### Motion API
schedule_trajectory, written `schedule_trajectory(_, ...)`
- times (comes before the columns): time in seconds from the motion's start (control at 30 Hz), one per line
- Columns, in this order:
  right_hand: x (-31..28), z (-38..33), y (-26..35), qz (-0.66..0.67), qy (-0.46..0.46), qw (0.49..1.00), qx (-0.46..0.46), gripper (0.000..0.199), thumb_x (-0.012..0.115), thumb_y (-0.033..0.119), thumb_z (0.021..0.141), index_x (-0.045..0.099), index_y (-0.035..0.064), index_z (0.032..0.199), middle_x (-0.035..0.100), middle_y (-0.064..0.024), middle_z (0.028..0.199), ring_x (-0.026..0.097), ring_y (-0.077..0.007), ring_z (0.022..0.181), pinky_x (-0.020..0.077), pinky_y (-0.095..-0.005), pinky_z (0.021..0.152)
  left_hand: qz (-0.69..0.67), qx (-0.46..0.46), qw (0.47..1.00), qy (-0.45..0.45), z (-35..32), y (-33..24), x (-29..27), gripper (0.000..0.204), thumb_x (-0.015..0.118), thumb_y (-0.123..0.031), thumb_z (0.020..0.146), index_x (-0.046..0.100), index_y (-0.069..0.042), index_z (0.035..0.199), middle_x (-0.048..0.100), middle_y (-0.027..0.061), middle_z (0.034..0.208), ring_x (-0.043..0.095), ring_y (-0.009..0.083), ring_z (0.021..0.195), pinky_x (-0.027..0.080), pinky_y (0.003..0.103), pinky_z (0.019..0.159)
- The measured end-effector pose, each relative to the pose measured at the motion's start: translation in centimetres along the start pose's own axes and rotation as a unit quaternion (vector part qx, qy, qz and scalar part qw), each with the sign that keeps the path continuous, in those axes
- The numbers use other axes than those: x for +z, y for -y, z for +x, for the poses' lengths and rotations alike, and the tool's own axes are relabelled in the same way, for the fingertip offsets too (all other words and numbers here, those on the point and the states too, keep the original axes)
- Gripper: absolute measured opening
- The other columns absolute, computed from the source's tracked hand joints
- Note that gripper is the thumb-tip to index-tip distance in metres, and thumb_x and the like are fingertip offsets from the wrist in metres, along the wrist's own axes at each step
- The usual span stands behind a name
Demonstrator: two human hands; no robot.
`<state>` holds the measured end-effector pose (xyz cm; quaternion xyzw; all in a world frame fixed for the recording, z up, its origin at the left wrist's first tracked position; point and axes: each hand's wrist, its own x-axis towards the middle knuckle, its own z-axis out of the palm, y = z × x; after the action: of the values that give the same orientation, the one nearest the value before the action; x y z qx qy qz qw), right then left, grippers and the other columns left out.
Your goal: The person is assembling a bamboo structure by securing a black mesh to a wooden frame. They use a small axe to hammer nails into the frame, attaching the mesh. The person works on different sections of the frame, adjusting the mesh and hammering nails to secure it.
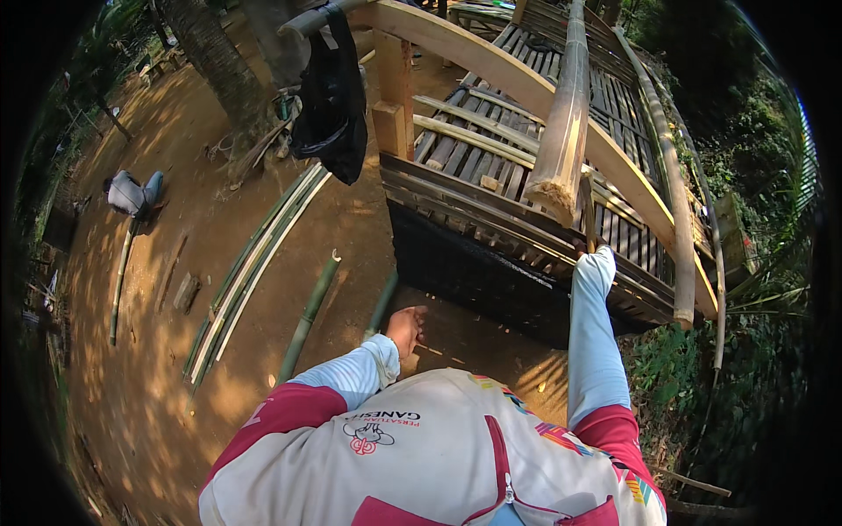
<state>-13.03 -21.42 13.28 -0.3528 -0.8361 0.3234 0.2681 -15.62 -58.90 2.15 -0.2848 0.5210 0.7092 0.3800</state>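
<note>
My left hand point(407, 330) hangs in front of my body with its fingers curled in, and nothing shows in it. Just beyond it, a green bamboo pole point(382, 302) rises from the ground. My right hand point(587, 251) reaches forward to the near edge of a raised slatted bamboo platform point(474, 191). It is closed at the lower end of a thin wooden stick point(588, 213); the sleeve hides most of the fingers. Right above that hand, the cut end of a thick dry bamboo pole point(561, 162) points toward me.
A curved wooden beam point(495, 54) arches over the platform; a black plastic bag point(331, 110) hangs at its left post point(392, 83). Split bamboo strips point(254, 272) and a green bamboo pole point(309, 317) lie left. A crouching person point(133, 194) is farther left. Plants point(662, 373) grow right.
</note>
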Motion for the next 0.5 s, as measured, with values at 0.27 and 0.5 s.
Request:
schedule_trajectory(0.27, -0.3, -0.4, 1.7, -0.072, -0.025, 0.997, 0.032, 0.04, 0.079, 0.03, 0.079, 0.062, 0.0, 0.101, 0.061, -0.0103, 0.078, 0.052, -0.0216, 0.065, 0.043, -0.0364, 0.061, 0.013, 0.016, 0.99, 0.14, 0.5, -4.2, -14.0, 0.034, 0.046, -0.007, 0.097, 0.046, -0.004, 0.131, 0.056, 0.0054, 0.093, 0.045, 0.0103, 0.072, 0.041, 0.025, 0.067)
schedule_trajectory(0.5, 0.6, 3.4, -7.7, -0.104, -0.069, 0.991, 0.043, 0.044, 0.08, 0.026, 0.078, 0.064, 0.0042, 0.113, 0.062, -0.0059, 0.081, 0.051, -0.0171, 0.068, 0.0432, -0.0322, 0.064, 0.027, 0.024, 0.976, 0.216, 0.1, -12.2, -17.6, 0.014, 0.053, -0.012, 0.097, 0.054, -0.007, 0.111, 0.061, 0.0044, 0.094, 0.049, 0.009, 0.072, 0.044, 0.024, 0.068)
